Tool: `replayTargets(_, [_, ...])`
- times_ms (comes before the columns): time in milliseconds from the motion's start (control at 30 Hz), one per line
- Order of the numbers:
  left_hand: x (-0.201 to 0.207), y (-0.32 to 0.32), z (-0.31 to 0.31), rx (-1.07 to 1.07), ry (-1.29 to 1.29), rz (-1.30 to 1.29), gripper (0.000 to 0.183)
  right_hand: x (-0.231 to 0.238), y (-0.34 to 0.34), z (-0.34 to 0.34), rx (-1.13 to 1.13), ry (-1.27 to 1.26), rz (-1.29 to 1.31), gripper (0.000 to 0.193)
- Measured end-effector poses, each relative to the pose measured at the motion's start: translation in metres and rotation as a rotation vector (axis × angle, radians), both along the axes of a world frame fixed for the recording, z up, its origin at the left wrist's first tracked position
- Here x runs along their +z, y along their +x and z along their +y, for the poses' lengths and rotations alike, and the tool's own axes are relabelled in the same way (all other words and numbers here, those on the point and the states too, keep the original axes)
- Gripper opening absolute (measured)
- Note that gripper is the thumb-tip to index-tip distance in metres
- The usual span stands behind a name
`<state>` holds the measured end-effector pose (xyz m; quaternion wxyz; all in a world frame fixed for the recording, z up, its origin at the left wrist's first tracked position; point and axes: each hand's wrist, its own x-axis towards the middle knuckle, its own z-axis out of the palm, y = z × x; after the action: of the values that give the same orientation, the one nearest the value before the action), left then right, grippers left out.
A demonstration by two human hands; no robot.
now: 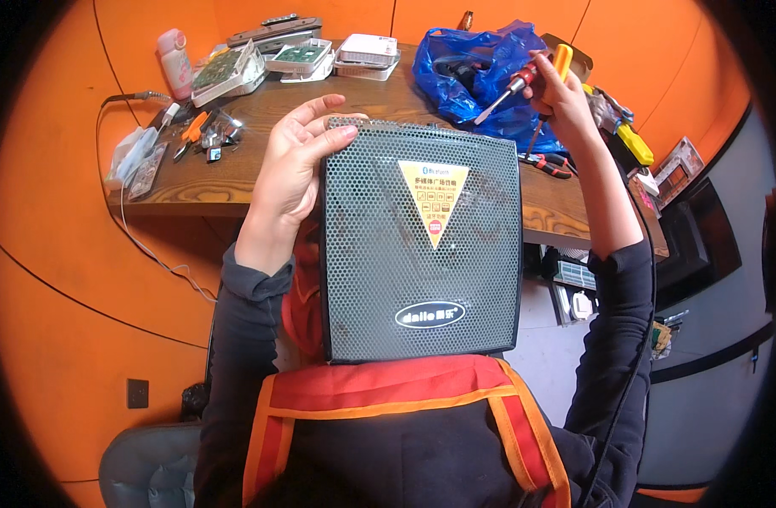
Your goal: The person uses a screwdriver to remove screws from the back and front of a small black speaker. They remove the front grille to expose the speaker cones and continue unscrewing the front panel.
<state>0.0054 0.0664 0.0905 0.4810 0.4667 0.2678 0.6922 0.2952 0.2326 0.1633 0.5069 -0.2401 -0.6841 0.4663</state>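
Propped upright on the person's lap, a dark speaker (420, 241) with a mesh front leans against the wooden table (235, 182) edge. Left hand (291, 165) grips its upper left corner, fingers curled over the top. Right hand (562, 89) is clenched around a screwdriver (523, 80), raised above a blue plastic bag (477, 72), with open room between the hands.

Boxy dark grey speaker with perforated metal grille (420, 245): dotted hole pattern, yellow triangular sticker, silver oval badge.
Screwdriver with orange and red handle (523, 80): silver shaft.
Crumpled blue plastic bag (473, 72): glossy blue.
Brown wooden worktop (235, 173): dark streaked grain.
Apron (388, 398): red, orange trim.
Walls: orange.
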Motion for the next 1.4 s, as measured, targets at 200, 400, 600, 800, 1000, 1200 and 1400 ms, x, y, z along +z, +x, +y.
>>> replayTargets(200, [-0.006,-0.003,0.007,-0.036,-0.001,-0.126,0.039,0.008,0.011,-0.005,-0.025,0.102,-0.071,0.027])
replayTargets(400, [0.007,-0.004,-0.004,0.009,0.122,-0.065,0.040,0.010,0.010,-0.016,-0.071,0.201,-0.193,0.031])
replayTargets(600, [0.016,0.014,-0.022,0.104,0.177,-0.103,0.044,0.015,0.015,-0.028,-0.132,0.180,-0.100,0.029])
replayTargets(800, [0.019,0.023,-0.042,-0.051,0.312,-0.125,0.057,0.008,0.025,-0.040,-0.151,0.144,-0.014,0.030])
replayTargets(1000, [-0.001,0.019,-0.053,-0.237,0.103,-0.220,0.052,-0.003,0.032,-0.056,-0.199,0.083,0.076,0.032])
replayTargets(1200, [-0.014,0.018,-0.063,-0.301,-0.125,-0.323,0.056,-0.013,0.055,-0.064,-0.252,0.029,0.114,0.033])
replayTargets(1400, [-0.005,0.030,-0.067,-0.280,-0.064,-0.273,0.054,-0.026,0.079,-0.048,-0.313,0.040,0.149,0.037])
